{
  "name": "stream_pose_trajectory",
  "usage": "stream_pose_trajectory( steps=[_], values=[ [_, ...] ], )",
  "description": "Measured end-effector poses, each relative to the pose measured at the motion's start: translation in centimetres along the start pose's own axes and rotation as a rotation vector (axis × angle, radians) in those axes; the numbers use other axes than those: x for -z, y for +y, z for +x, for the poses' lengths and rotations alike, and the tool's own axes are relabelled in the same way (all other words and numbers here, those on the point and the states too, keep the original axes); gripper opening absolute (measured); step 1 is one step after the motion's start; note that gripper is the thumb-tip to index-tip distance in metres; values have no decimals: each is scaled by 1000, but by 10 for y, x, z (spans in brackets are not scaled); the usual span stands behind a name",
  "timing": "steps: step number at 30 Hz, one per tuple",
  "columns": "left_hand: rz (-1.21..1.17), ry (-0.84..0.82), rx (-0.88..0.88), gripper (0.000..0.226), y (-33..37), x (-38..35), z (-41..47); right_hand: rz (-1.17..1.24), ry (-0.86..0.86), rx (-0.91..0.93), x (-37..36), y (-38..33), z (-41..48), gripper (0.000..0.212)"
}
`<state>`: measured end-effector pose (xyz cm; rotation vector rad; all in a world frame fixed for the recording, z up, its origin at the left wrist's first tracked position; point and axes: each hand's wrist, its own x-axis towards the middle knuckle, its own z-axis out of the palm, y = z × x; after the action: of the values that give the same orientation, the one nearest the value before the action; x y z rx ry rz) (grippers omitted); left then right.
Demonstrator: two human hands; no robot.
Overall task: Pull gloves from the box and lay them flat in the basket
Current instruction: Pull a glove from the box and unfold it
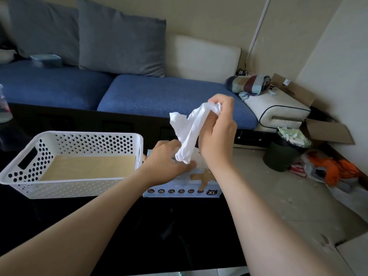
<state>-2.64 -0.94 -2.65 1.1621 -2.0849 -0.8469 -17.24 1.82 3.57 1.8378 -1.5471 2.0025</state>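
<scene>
One glove is out of the box: white, crumpled, hanging in a twisted strip. My right grip is raised above the box, fingers and thumb curled tight on the glove's upper end. My left grip lies low on the box top, right at the dangling tail. It is blurred there, so I cannot tell whether it pinches the tail or only presses the carton down. The box sits on the dark surface, just beside the right end of the white perforated basket. The basket floor shows a tan liner, with no glove on it that I can see.

Step in hand, as I judge it: free the glove and open it out.
- Pin the box so it does not lift.
- Take the tail in the left grip and draw both ends apart to undo the twist.
- Carry it left, low over the rim.
- Set one end on the liner first, lower the rest, and smooth with flat fingers.

Thin stuff, likely to cling and fold back on itself.
</scene>
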Motion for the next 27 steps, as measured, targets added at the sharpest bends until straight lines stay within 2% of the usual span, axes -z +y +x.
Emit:
stream_pose_trajectory(
  steps=[3,6,9,12,14,16,18,20,21,22,25,26,27],
  values=[
    [-179,88,-15,15,10,15,-2,-53,-117,-63,-3,5,-5,21],
    [-419,114,-34,8,24,31,-11,-221,-139,-151,-11,11,-8,22],
    [-669,181,136,32,34,40,-21,-320,-153,-328,-13,6,-7,22],
    [-727,284,266,30,31,54,-23,-168,-348,-584,-12,-9,-9,41],
    [-742,316,311,29,26,65,-28,-47,-466,-658,-13,-22,-11,52],
    [-704,310,338,36,17,75,-34,60,-549,-679,-17,-34,-10,42],
    [-642,303,335,56,11,86,-42,136,-624,-682,-21,-41,-11,24],
    [-596,373,327,78,3,97,-49,131,-695,-652,-27,-44,-14,22],
    [-592,424,319,79,0,101,-52,119,-728,-643,-30,-46,-17,25],
    [-600,471,304,73,-2,107,-56,116,-757,-647,-35,-49,-20,32],
    [-641,520,250,34,-8,118,-62,123,-776,-665,-53,-52,-31,59],
    [-650,513,241,24,-9,122,-64,150,-776,-667,-58,-52,-33,55],
    [-662,512,238,18,-11,126,-67,186,-768,-673,-64,-52,-35,42]
  ],
)
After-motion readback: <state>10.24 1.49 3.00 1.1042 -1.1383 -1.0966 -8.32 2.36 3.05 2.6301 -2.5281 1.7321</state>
